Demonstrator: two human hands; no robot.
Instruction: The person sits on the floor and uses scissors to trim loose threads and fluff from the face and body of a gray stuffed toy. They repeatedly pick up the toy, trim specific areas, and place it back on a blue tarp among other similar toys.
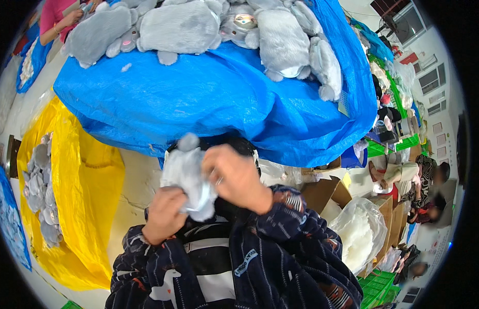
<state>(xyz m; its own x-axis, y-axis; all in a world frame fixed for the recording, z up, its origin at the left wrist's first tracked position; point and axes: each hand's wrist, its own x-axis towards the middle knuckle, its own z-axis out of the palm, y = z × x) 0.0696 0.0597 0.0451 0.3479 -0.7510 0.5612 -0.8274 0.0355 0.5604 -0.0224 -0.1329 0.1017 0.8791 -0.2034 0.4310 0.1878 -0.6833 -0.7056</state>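
Note:
A small grey plush piece (183,170) with a rounded knob at its top and a pale, shiny strip near its lower end lies over my lap. My left hand (166,212) grips its lower left edge, fingers closed on the fabric. Over its right side is my right hand (230,175), blurred, with the fingers bent inward and a glint near them; whether they hold a small tool or thread I cannot make out. Beyond my hands, a blue plastic sheet (198,98) bears several larger grey plush animals (178,28).
To the left, a yellow plastic sack (87,180) holds many small grey plush pieces (41,190). On the right stand an open cardboard box (324,193), a clear bag of white stuffing (359,232) and green crates (377,288). Other people sit at far right; another person's hand (72,18) shows top left.

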